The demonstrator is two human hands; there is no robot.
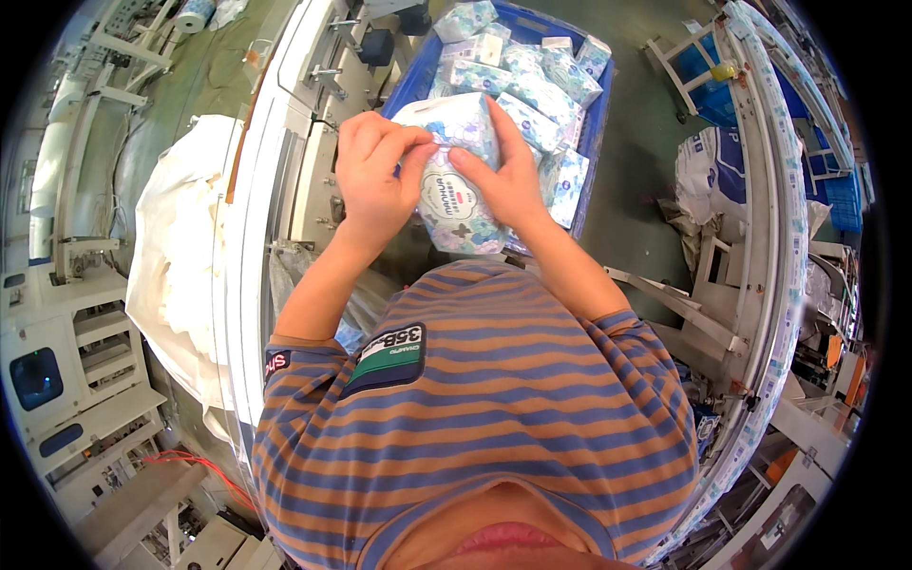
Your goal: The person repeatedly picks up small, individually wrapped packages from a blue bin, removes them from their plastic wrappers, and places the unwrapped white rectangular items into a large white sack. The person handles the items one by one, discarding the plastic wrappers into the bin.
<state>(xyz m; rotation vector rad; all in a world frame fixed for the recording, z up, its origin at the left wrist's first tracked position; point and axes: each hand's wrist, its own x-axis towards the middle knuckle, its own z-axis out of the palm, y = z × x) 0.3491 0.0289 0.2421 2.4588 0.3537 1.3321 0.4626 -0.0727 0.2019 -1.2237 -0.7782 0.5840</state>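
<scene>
One brown-and-blue striped shirt (513, 380) is nearest; beyond, the left hand (378, 173), fingertips pinched, and right hand (510, 182), thumb and fingers gripping, hold a boxy floral white-and-blue pack (458, 214) before a blue plastic crate (596, 142) of similar packs (541, 95).

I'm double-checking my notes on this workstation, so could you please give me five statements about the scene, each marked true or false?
1. The left hand and right hand both touch one pack. True.
2. The bin beyond the hands is red. False: the bin is blue and holds more packs.
3. The shirt is striped. True.
4. The red cable is at the picture's upper right. False: the red cable is at the lower left.
5. A white bag lies to the person's left. True.
</scene>
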